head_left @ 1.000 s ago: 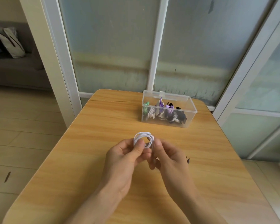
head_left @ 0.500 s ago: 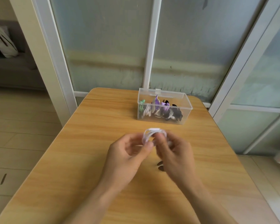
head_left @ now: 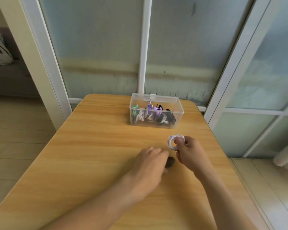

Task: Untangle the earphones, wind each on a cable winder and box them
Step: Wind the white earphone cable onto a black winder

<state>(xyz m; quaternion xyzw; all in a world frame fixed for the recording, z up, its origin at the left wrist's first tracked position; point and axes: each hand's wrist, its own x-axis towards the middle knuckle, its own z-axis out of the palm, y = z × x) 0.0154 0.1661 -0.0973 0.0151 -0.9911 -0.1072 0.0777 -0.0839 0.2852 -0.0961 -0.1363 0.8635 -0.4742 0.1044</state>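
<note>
Wood-grain table (head_left: 93,146), smooth with a soft satin sheen. Clear glossy plastic box (head_left: 177,112). White earphone cable (head_left: 170,143), smooth and slightly shiny. Small dark winder (head_left: 170,162), matt, blurred. Frosted glass panels (head_left: 98,47) in white painted frames.

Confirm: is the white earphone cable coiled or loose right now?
Coiled. The white earphone cable forms a tight ring pinched in the right hand, above the table.
</note>
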